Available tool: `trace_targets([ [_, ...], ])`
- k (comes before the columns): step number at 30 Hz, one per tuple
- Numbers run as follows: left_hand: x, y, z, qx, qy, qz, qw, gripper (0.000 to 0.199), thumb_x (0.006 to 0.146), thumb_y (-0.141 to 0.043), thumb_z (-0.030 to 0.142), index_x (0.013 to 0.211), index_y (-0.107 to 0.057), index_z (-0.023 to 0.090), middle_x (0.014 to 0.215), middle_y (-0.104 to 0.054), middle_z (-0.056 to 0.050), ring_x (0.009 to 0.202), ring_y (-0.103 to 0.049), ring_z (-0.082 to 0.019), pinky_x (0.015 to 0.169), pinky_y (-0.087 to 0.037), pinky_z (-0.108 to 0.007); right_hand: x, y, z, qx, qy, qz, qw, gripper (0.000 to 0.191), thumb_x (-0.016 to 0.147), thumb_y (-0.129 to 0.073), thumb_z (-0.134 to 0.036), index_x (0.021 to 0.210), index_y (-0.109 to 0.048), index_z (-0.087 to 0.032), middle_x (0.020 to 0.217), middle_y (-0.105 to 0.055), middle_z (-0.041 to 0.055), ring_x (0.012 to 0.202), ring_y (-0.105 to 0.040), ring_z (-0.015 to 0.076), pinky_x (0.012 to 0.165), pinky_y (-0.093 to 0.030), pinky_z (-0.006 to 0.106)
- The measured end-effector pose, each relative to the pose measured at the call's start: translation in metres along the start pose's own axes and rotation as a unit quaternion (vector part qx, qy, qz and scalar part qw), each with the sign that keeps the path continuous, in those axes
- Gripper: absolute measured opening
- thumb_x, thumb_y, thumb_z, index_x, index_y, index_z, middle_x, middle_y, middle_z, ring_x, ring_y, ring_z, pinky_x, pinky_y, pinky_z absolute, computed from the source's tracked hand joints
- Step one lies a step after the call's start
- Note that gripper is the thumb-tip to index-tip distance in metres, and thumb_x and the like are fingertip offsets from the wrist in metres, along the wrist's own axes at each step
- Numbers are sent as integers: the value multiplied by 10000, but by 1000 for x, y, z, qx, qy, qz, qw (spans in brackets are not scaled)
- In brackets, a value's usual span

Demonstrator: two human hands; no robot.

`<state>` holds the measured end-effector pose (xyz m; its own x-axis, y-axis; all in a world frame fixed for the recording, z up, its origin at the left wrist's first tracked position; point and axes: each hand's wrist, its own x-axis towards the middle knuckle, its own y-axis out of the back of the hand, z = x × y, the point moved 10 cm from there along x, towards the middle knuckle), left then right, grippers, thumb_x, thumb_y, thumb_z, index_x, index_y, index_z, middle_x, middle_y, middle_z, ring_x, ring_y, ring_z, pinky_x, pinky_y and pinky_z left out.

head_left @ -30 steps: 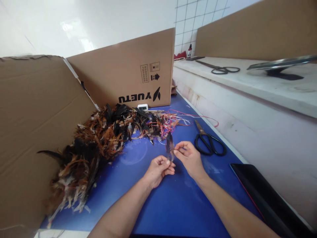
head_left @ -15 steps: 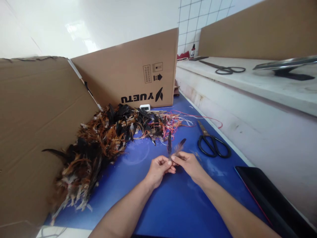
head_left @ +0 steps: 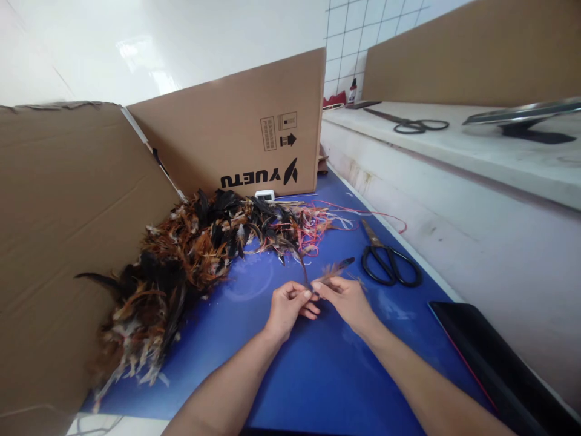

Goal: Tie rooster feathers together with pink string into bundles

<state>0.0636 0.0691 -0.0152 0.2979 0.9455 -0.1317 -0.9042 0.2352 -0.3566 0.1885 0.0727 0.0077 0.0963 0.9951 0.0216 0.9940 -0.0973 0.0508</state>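
Note:
My left hand (head_left: 291, 306) pinches the base of a thin dark feather (head_left: 301, 264) that leans up and to the left. Close beside it, my right hand (head_left: 345, 297) has thumb and finger closed on a brownish feather with a dark tip (head_left: 339, 266), which points up to the right. The fingertips of both hands nearly meet over the blue table (head_left: 313, 375). Beyond them lies a big heap of black and rust-brown feathers (head_left: 200, 236). Black-handled scissors (head_left: 391, 264) rest on the table right of my right hand, blades pointing away.
Cardboard panels with a YUETU print (head_left: 227, 133) stand behind and left of the heap. Red and white strings (head_left: 318, 227) lie tangled at its right end, near a small white device (head_left: 264, 195). A black flat case (head_left: 494, 363) is at right; more scissors (head_left: 420, 125) lie on the ledge.
The two feathers have spread apart: the left one now tilts left, and the right one has swung lower to the right. Both hands stay in nearly the same place.

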Motion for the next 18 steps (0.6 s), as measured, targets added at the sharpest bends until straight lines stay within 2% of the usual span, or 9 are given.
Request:
trace_targets([
  [8, -1, 1, 1, 15, 3, 24, 1000, 351, 637, -746, 390, 751, -582, 102, 708, -675, -76, 521, -626, -135, 504, -527, -245, -4, -2, -3, -17, 2, 4, 1000, 242, 659, -670, -415, 654, -697, -174, 665, -701, 52, 631, -634, 196, 612, -500, 311],
  [18, 0, 4, 0, 33, 5, 45, 998, 339, 595, -773, 385, 701, -631, 96, 636, -660, -57, 495, -615, -130, 503, -522, -237, -3, -4, 1, -28, 18, 5, 999, 216, 667, -672, -400, 663, -707, -187, 717, -714, 51, 671, -648, 206, 625, -500, 314],
])
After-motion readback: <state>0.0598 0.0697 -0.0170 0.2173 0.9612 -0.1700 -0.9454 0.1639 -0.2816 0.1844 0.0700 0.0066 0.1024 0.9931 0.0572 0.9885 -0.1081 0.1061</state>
